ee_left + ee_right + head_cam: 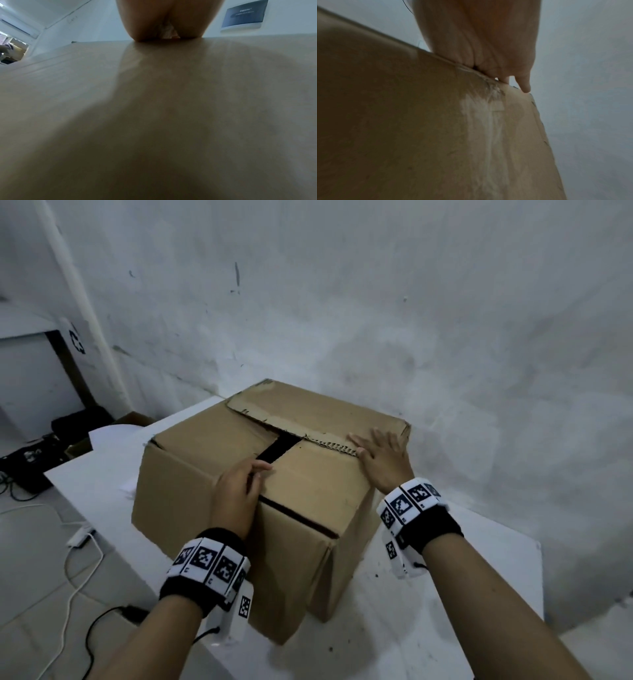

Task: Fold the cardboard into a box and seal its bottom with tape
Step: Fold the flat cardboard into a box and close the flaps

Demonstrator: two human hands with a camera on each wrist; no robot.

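A brown cardboard box (191, 491) stands on a white table (428, 594), its top flaps folded inward with a dark gap (277, 448) between them. My left hand (239, 487) sits at the box's near top edge, fingers curled over the near flap's corner beside the gap. In the left wrist view the left hand (168, 20) lies against the box wall (154, 108), and its fingers are hidden. My right hand (383, 457) lies flat with spread fingers on the far flap's ragged edge. The right wrist view shows its fingers (524, 86) on the box (402, 121) rim. No tape shows.
A white wall rises close behind the table. On the floor to the left lie cables (78, 570) and dark equipment (30, 460). A white pipe (78, 302) runs up the left wall. A dark poster (245, 14) hangs on a wall.
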